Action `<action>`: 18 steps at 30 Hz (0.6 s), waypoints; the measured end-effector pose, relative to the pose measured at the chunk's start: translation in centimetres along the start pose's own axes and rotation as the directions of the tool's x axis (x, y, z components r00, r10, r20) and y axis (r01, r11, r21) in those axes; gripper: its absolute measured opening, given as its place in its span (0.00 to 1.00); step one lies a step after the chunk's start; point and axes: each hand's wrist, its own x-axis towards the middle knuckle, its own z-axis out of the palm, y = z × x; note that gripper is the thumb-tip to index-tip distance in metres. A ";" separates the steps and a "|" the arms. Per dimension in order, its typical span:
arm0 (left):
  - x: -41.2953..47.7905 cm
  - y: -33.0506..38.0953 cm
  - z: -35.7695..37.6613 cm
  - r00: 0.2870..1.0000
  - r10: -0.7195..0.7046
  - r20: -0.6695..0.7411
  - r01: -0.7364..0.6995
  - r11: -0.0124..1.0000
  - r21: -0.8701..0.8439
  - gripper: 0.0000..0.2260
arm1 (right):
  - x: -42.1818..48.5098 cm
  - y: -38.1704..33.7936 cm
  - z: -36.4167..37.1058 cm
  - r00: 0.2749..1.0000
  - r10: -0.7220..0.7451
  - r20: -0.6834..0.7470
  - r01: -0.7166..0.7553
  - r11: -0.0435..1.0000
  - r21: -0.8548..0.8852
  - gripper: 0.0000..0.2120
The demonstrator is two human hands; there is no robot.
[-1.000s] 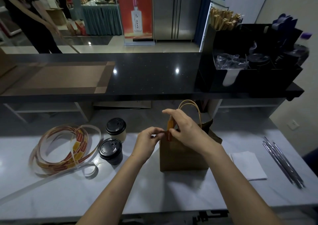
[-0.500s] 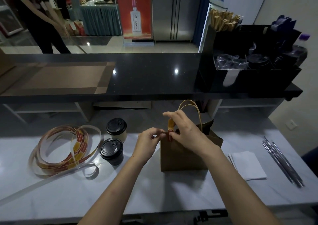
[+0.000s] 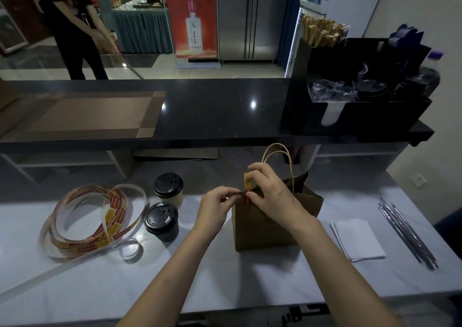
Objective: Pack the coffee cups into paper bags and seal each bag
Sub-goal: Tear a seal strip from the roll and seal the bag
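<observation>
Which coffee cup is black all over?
The front coffee cup, the nearer one: its lid and body are both black. The rear coffee cup has a pale body under its black lid.

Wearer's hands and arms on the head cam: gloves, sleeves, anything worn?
Left hand and right hand: no gloves, and no rings, watch or bracelet visible. Left forearm and right forearm are uncovered down to the frame's bottom edge; no sleeve shows.

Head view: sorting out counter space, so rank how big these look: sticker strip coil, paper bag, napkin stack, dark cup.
1. sticker strip coil, widest spread
2. paper bag
3. napkin stack
4. dark cup
</observation>
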 end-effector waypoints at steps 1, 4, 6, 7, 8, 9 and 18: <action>0.0 0.0 0.1 1.000 -0.003 -0.002 0.003 1.000 -0.008 0.05 | 0.0 0.1 0.0 1.000 0.013 -0.003 -0.013 1.000 -0.004 0.14; -0.1 0.1 0.1 1.000 -0.004 -0.004 0.004 1.000 -0.008 0.05 | -0.1 0.3 0.3 0.999 0.038 -0.013 -0.038 0.999 -0.017 0.12; -0.1 0.1 0.1 1.000 -0.002 0.000 0.002 1.000 0.000 0.05 | 0.0 0.5 0.5 0.999 0.047 -0.008 -0.047 0.998 -0.032 0.11; 0.0 0.0 0.1 1.000 -0.005 0.000 0.005 1.000 0.000 0.05 | 0.1 0.5 0.5 0.999 0.051 -0.004 -0.052 0.998 -0.043 0.11; 0.0 0.0 0.1 1.000 -0.006 -0.002 0.006 1.000 -0.004 0.05 | 0.1 0.6 0.5 0.999 0.054 0.001 -0.054 0.997 -0.052 0.11; 0.0 0.0 0.1 1.000 -0.004 -0.007 0.004 1.000 -0.007 0.05 | 0.1 0.6 0.5 0.999 0.054 0.004 -0.054 0.997 -0.059 0.11; 0.2 0.1 0.4 0.999 0.035 -0.033 -0.036 0.999 -0.013 0.08 | 0.2 0.5 0.2 0.998 0.050 0.033 -0.048 0.997 -0.053 0.11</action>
